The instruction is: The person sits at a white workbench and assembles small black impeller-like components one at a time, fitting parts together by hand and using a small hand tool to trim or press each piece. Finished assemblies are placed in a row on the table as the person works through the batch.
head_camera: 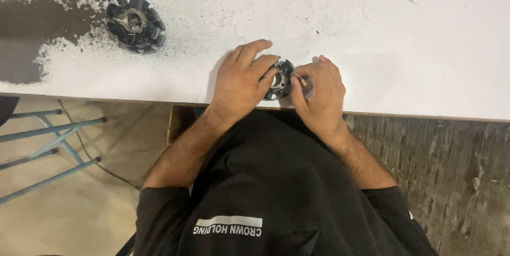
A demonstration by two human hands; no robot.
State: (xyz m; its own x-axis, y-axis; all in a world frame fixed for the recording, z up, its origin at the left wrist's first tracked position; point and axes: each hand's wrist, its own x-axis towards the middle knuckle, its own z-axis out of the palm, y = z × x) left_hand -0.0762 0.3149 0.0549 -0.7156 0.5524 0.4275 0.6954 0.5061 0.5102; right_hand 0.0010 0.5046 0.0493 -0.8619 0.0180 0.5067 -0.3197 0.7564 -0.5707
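Note:
My left hand grips a small black round stator-like part with a metal centre hole, holding it tilted at the near edge of the white table. My right hand is closed beside the part on its right, with the fingertips pinching a small thin metal piece against the part's rim. Much of the part is hidden behind my fingers.
A second black stator with wound poles lies at the table's far left, beside a worn dark patch in the white surface. A blue metal stool frame stands on the floor at the left, below the table edge.

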